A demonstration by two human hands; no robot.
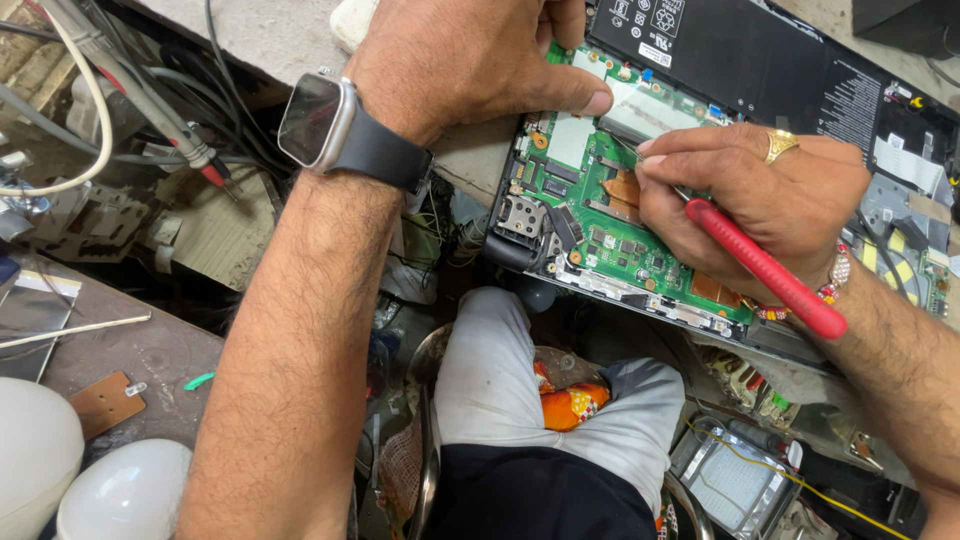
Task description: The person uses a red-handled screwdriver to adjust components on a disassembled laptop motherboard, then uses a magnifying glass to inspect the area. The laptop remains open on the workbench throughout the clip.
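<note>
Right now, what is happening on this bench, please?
A person is working on an opened laptop whose green circuit board is exposed. The right hand holds a red-handled tool, its tip hidden among the fingers over the board. The left hand, a smartwatch on its wrist, presses down on the board's upper edge.

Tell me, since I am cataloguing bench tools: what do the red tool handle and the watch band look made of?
Slim red tool handle: likely plastic, smooth, slight sheen. Dark wrist watch band: probably matte rubber or silicone, curving around the wrist.
</note>
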